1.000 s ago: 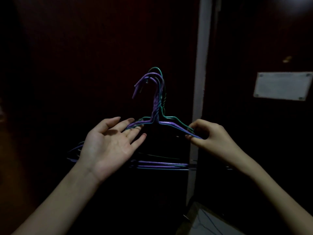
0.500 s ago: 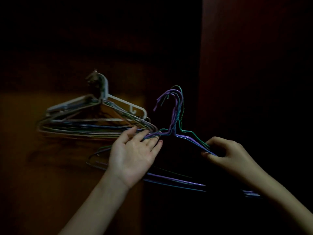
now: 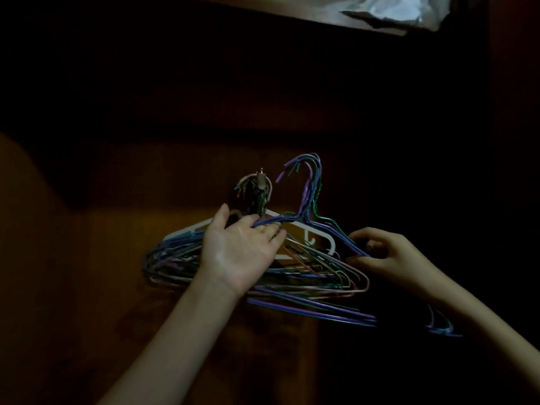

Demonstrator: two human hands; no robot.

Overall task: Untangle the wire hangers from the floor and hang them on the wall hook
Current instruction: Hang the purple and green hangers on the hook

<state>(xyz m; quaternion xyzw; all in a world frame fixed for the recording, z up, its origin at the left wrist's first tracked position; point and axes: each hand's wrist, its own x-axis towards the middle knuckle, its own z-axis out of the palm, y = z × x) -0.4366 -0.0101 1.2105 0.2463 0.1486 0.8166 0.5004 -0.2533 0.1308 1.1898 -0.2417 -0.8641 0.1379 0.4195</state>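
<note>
A: Where is the bunch of purple and green wire hangers (image 3: 309, 197) right now?

B: Up in front of the dark wooden wall, held between both hands. Its hook ends curve up just to the right of the wall hook (image 3: 261, 182) — near it, but not over it.

A: And the hands?

B: The left hand (image 3: 242, 249) is palm-up with the fingers stretched out nearly straight; the left shoulder of the bunch lies across its fingertips. The right hand (image 3: 385, 252) has thumb and fingers curled, pinching the right shoulder wires low on the slope.

A: What is on the hook already?

B: A thick cluster of hung hangers (image 3: 330, 276) — many thin wire ones in mixed colours, and one white plastic hanger (image 3: 321, 233) among them. They sit behind the left hand, spreading out to both sides.

A: Does the held bunch touch the hung ones?

B: They overlap in view; I cannot tell whether they touch.

A: Anything else?

B: The bottom bars of the held bunch run below the left wrist, slanting down to the right. At the top right edge a pale crumpled sheet (image 3: 400, 10) shows, lit more than the rest.
</note>
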